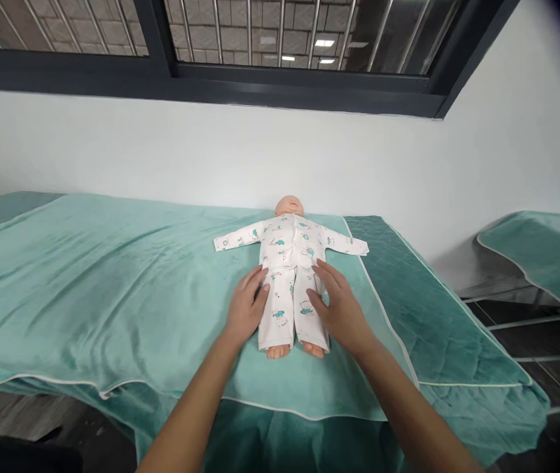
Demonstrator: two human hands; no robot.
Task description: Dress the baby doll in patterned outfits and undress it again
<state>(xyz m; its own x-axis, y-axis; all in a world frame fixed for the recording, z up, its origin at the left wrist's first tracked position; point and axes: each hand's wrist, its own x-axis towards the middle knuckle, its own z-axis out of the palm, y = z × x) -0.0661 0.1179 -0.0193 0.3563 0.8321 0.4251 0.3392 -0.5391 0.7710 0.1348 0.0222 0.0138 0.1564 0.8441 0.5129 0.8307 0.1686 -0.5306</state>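
Observation:
A baby doll (289, 205) lies on its back on a light green blanket (127, 282), head toward the wall and feet toward me. It wears a white patterned long-sleeved top (289, 240) with both sleeves stretched out sideways, and matching white trousers (280, 315); its bare feet show at the hems. My left hand (249, 304) is beside the waist and upper leg on the left, fingers apart, fingertips at the lower edge of the top. On the other side, my right hand (339, 305) has its fingers spread, with the fingertips at the waist and the thumb over the trouser leg.
A darker green quilted cover (437, 315) spreads on the right side of the bed. Behind stands a white wall (186, 151) below a dark-framed, barred window (260, 82). Another green-covered surface (550, 256) stands at the far right.

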